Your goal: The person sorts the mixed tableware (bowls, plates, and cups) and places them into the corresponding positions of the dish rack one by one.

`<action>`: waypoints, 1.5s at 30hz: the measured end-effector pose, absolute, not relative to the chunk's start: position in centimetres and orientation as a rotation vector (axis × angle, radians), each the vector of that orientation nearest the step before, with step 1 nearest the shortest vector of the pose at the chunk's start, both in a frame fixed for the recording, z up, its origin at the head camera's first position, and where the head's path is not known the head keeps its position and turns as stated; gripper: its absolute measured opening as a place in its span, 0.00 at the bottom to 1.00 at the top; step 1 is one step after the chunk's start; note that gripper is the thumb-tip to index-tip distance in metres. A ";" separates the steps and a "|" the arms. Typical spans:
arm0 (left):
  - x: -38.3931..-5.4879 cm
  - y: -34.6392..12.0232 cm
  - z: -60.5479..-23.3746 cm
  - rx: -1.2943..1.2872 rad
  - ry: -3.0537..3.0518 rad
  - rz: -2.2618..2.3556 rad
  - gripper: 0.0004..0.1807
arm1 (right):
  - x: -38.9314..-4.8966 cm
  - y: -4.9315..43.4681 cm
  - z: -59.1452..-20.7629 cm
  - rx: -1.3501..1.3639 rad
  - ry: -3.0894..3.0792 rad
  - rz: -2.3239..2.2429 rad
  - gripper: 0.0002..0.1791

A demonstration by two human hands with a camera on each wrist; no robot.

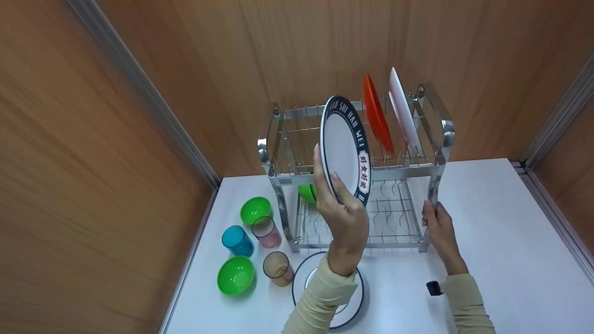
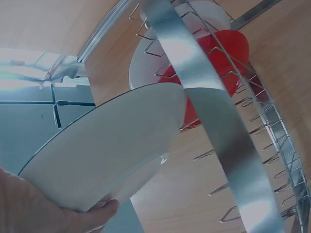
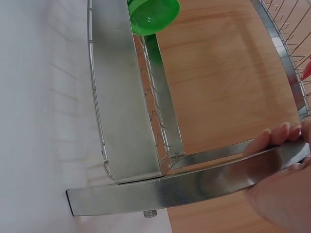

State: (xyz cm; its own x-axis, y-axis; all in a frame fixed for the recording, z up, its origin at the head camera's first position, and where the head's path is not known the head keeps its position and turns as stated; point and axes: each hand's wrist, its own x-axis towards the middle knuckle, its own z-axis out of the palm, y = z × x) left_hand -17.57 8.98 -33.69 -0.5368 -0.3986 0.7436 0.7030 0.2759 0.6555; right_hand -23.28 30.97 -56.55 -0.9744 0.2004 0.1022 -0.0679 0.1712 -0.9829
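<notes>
My left hand (image 1: pixel 343 220) grips a white plate (image 1: pixel 341 144) with a dark lettered rim, tilted up on edge in front of the upper tier of a metal dish rack (image 1: pixel 399 172). In the left wrist view the plate's pale underside (image 2: pixel 112 141) shows, with the thumb along its lower edge. My right hand (image 1: pixel 440 229) holds the rack's right front leg; in the right wrist view its fingers (image 3: pixel 279 136) wrap over the metal bar. A red plate (image 1: pixel 377 116) and a white plate (image 1: pixel 404 111) stand upright in the upper tier's right half.
A green bowl (image 1: pixel 306 191) sits on the lower tier at left. Left of the rack stand two green bowls (image 1: pixel 256 209), a blue cup (image 1: pixel 237 241), a pink cup (image 1: pixel 268 235) and a brown cup (image 1: pixel 278 270). A dark-rimmed white plate (image 1: pixel 355 308) lies under my left forearm. Wooden panels enclose the table.
</notes>
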 end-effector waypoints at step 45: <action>-29.5 10.2 -32.3 -0.383 -2.024 -1.338 0.33 | -22.4 30.3 -56.8 -0.108 -2.213 1.911 0.27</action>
State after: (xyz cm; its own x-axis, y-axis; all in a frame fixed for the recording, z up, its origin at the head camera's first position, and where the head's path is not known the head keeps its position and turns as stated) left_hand -29.47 10.19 -32.32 -0.7310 -0.1170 0.6723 0.5727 0.4304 0.6976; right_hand -22.44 30.26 -56.78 -0.9741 0.1951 0.1142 -0.0845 0.1541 -0.9844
